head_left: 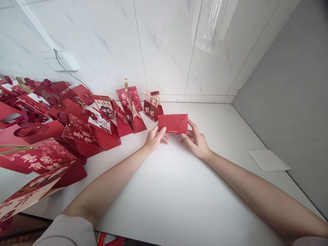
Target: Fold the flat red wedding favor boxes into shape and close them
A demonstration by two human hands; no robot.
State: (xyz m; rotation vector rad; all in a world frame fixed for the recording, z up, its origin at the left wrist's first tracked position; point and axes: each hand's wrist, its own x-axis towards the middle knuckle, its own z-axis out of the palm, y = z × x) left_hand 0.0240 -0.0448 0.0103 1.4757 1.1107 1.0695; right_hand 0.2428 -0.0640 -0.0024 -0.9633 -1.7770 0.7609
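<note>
Between my hands is a red gift box [173,123], a plain red face with diagonal fold lines and small white print turned toward me. My left hand [153,139] grips its lower left corner, thumb on the front. At the right end my right hand [197,140] holds it, index finger along the side and thumb at the lower edge. The box is raised over the white table, and its far side is hidden. Just behind it stands a small red and cream gift box [151,107] with two cartoon figures and a dark red ribbon.
Many red gift boxes [83,136] with ribbon handles crowd the table's left side. A white sheet [268,160] lies near the right edge of the white table [164,198]. Behind are a tiled wall [166,44] and a socket [63,62] with a grey cable.
</note>
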